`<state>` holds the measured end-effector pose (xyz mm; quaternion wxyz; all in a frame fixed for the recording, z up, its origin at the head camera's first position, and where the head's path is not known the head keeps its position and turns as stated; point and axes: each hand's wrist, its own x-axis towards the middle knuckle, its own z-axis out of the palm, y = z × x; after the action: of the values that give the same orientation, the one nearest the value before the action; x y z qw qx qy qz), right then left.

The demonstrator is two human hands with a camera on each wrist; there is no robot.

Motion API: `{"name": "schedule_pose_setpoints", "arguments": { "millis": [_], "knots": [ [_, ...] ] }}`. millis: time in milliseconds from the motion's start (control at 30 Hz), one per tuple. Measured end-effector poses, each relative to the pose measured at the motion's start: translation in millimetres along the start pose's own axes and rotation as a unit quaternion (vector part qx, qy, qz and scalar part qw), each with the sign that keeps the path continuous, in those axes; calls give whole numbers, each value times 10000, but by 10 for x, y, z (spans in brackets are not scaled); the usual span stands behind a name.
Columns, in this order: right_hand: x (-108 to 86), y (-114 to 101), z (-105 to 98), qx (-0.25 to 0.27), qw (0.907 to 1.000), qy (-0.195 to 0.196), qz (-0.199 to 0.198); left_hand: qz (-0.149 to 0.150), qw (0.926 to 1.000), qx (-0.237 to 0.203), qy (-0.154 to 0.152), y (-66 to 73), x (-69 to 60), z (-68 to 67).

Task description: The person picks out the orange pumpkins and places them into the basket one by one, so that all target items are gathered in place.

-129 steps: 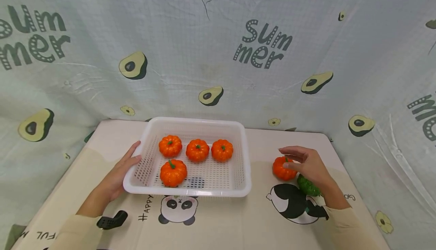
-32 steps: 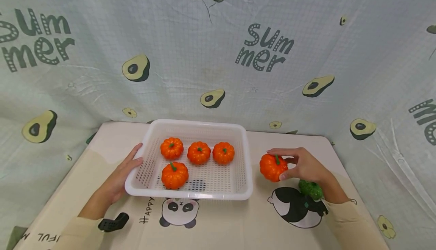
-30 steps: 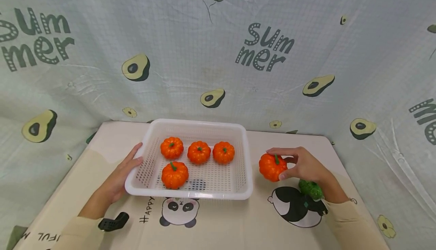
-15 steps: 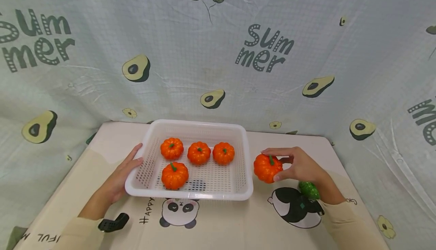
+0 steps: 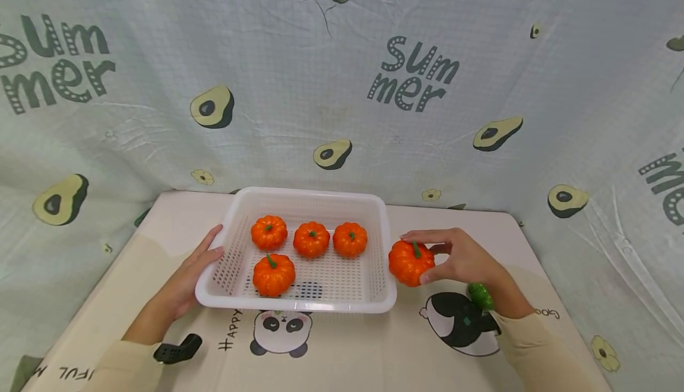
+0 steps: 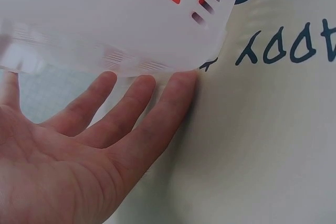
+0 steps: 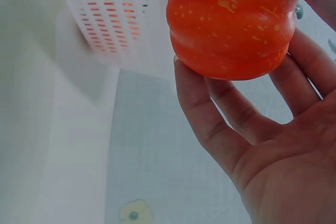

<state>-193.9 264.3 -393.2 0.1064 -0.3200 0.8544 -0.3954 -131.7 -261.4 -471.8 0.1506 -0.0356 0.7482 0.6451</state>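
My right hand [image 5: 456,257] grips a small orange pumpkin [image 5: 410,263] with a green stem, thumb on the near side and fingers behind it. In the right wrist view the yellow-flecked underside of this pumpkin [image 7: 231,30] faces the camera, and fingers curl along its edge. The pumpkin is just right of a white plastic basket [image 5: 294,304], overlapping its right rim in the head view. Several similar pumpkins [image 5: 312,240] sit inside the basket. Along the basket's left wall, my left hand [image 5: 184,282] lies with extended fingers; the left wrist view has its fingertips [image 6: 181,80] touching the wall.
Under the right wrist lies a green bumpy vegetable-like thing [image 5: 480,296], partly hidden. The table [image 5: 331,356] has a printed cover with a panda and lettering. A patterned cloth [image 5: 342,83] rises behind it. A black device [image 5: 178,349] is at the left wrist.
My right hand has taken hold of the pumpkin and moved it left, from beside the green thing to the basket's right rim. The left hand has stayed at the basket.
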Motion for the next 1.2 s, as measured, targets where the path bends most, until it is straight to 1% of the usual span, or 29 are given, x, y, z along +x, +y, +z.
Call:
{"name": "schedule_pose_setpoints", "arguments": {
  "millis": [300, 467, 600, 767, 1033, 1200],
  "knots": [
    [72, -43, 49, -11, 9998, -30, -184, 12, 10000, -83, 35, -13, 13, -13],
    [116, -78, 84, 6, 9995, -109, -302, -4, 10000, -95, 15, -37, 5, -14],
    [146, -117, 112, 46, 9993, -167, -318, -12, 9999, -128, -7, -48, 8, -13],
    [186, -170, 137, 70, 9993, -150, -321, 2, 9999, -141, -8, -45, 13, -12],
    [252, -209, 202, 184, 9988, -196, -411, 41, 10000, -59, 16, -37, 15, -11],
    [291, -246, 253, 227, 9988, -240, -353, 18, 10000, -45, 36, -39, 13, -14]
  ]
}}
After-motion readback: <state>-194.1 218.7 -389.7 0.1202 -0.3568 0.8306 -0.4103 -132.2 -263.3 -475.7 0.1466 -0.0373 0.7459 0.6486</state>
